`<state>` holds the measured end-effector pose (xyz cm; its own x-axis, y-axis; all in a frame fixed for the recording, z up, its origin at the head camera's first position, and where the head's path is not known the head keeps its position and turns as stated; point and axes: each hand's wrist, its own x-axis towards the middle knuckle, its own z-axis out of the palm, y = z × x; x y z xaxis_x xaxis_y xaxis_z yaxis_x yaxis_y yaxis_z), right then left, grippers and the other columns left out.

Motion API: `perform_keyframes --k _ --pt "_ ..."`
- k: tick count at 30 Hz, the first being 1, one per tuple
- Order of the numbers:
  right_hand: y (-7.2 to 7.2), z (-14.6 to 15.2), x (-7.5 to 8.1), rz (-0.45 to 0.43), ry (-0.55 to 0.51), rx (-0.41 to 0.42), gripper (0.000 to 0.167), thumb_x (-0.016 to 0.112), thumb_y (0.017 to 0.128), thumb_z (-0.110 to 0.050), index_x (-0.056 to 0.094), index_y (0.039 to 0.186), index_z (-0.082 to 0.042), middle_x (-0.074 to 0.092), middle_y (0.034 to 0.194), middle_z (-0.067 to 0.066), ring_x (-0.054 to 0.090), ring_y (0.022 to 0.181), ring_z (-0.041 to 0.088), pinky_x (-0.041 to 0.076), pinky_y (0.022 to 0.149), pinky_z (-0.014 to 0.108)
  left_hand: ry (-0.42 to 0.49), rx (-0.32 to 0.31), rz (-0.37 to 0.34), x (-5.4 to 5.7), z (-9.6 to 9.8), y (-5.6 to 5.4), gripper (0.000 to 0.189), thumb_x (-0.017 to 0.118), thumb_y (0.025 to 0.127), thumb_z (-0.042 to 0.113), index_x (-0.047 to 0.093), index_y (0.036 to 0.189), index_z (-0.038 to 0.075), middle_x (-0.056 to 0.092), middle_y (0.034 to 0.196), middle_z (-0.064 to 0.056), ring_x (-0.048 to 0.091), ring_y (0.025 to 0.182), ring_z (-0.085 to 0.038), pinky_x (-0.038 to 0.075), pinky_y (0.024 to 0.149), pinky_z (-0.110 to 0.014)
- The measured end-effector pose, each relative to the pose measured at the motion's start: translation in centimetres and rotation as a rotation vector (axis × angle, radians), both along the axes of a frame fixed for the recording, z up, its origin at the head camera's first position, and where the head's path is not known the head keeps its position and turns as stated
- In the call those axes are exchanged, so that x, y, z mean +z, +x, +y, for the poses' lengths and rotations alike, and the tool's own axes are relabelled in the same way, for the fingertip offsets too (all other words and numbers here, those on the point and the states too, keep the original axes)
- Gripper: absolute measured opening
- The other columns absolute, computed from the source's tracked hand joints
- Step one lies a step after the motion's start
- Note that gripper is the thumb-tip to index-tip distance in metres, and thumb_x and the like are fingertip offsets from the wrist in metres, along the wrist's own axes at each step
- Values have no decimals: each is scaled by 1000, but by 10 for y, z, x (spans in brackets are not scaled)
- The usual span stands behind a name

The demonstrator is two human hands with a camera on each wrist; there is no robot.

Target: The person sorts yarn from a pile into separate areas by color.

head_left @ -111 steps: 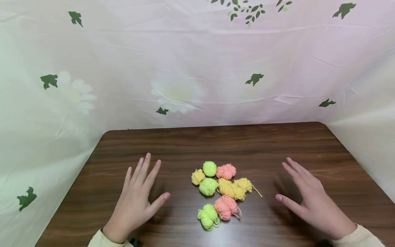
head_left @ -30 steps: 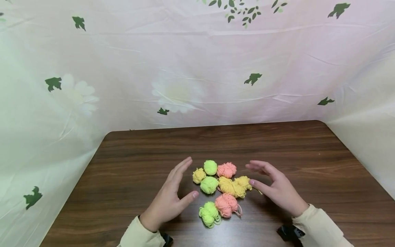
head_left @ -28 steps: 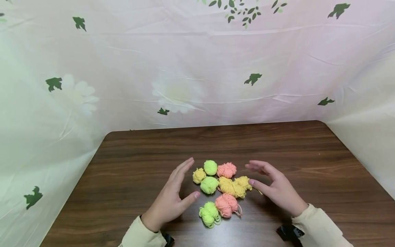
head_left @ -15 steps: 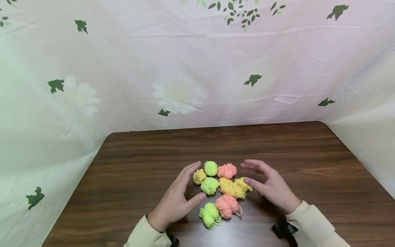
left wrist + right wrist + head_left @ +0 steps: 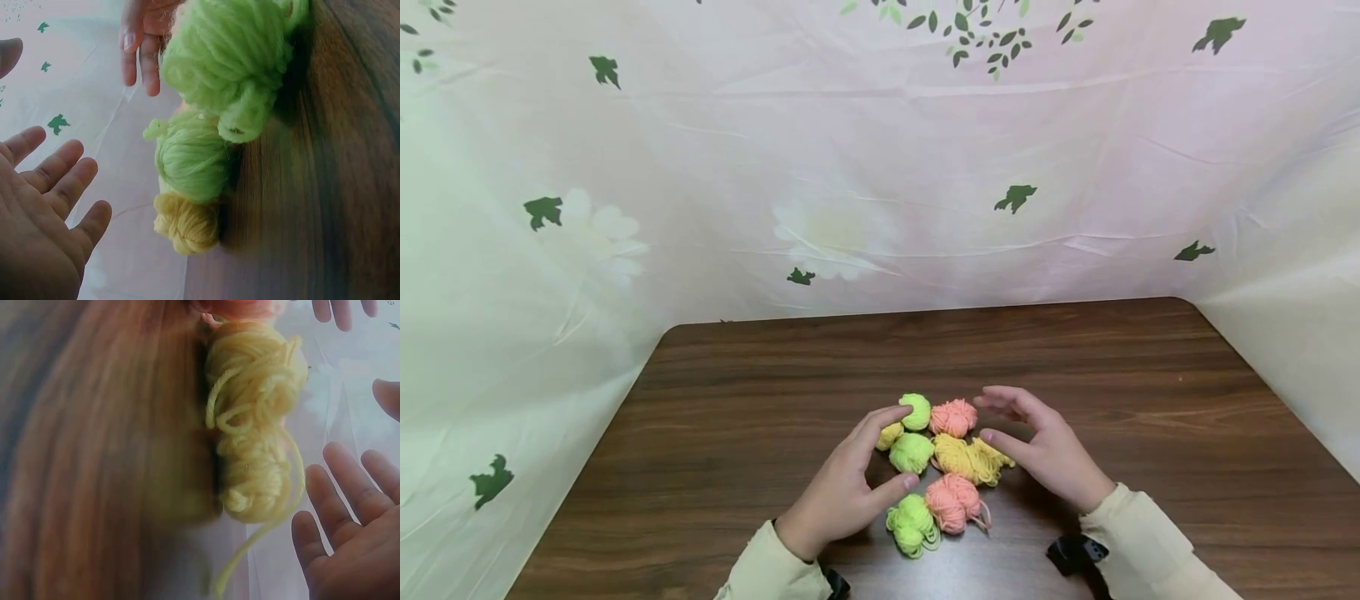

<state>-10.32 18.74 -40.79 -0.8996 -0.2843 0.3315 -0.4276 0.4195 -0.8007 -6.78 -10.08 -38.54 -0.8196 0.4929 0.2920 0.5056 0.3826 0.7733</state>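
Note:
Several small balls of yarn lie clustered on the table. At the back are a green yarn ball (image 5: 915,412) and a pink yarn ball (image 5: 953,417). Before them sit a small yellow yarn ball (image 5: 890,435), partly behind my left fingers, another green ball (image 5: 912,454) and yellow yarn (image 5: 962,458). Nearest me are a second pink ball (image 5: 953,503) and a loose-stranded green ball (image 5: 913,527). My left hand (image 5: 850,483) hovers at the cluster's left, fingers extended, thumb apart. Opposite, my right hand (image 5: 1048,450) hovers beside the yellow yarn (image 5: 253,481), holding nothing.
The dark wood-grain table (image 5: 760,358) extends behind and to both sides of the yarn. A pale patterned cloth (image 5: 887,167) hangs along its back and sides. Black straps (image 5: 1075,552) sit at my sleeve cuffs.
Both hands have come inward from the sides, my left moving right and my right moving left, until they flank the yarn. The yarn balls keep their arrangement.

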Motion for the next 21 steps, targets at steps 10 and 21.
perform_keyframes --k 10,21 --pt "-6 -7 0 -56 -18 0 48 75 92 -15 56 136 -12 68 126 4 62 115 27 49 96 52 26 -57 -1 2 12 -3 60 70 95 24 43 148 24 48 149 1 41 141 -15 37 112 -47" --pt "-14 -12 -1 -85 -32 14 46 74 93 -19 57 135 -12 68 125 4 62 116 26 47 98 55 103 -192 -70 -4 24 -4 40 67 97 21 55 133 8 66 126 -3 59 120 -13 44 106 -37"
